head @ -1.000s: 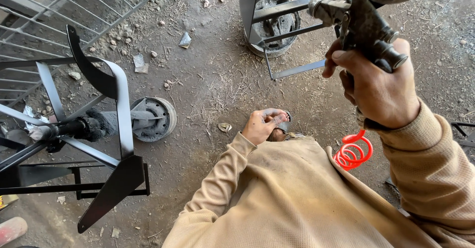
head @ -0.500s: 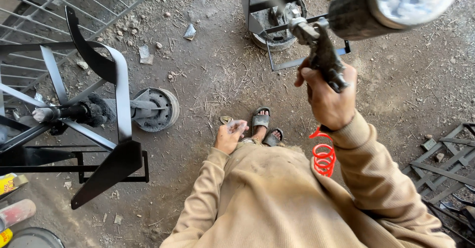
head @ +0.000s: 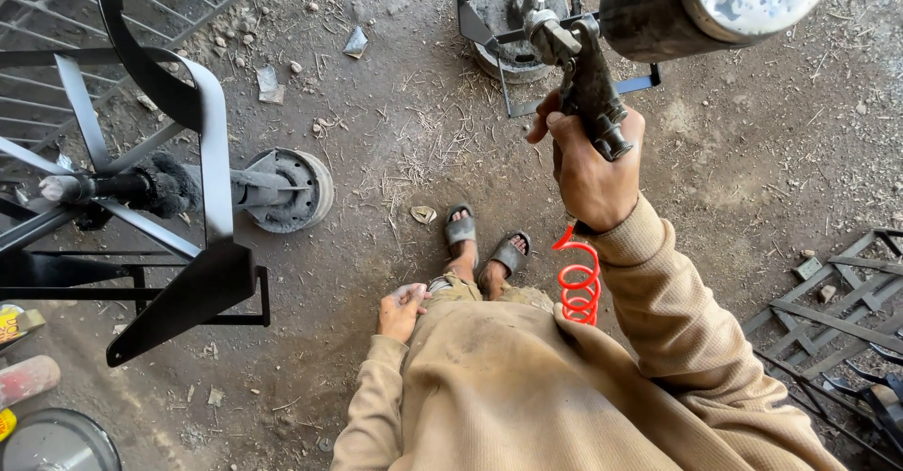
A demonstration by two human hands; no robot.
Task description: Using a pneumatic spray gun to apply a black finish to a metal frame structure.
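My right hand (head: pixel 591 165) is raised in front of me, gripping the handle of a dark, paint-stained spray gun (head: pixel 585 71). Its big cup (head: pixel 710 1) fills the top right of the view. A red coiled air hose (head: pixel 579 281) hangs down from the gun's base beside my wrist. My left hand (head: pixel 402 307) hangs low by my thigh, fingers loosely curled, holding nothing that I can see. My sandalled feet (head: pixel 484 245) stand on the dirt floor below.
A black and grey metal fan-like frame with blades (head: pixel 193 170) and a round hub (head: pixel 290 189) stands at left. A second black frame on a round base (head: pixel 517 29) is ahead. Metal bars (head: pixel 828 321) lie at right; cans (head: pixel 38 433) sit at bottom left.
I have stood up taller; the floor and my feet look farther away. My right hand with the spray gun has risen nearer the camera, and my left hand has dropped to my side.
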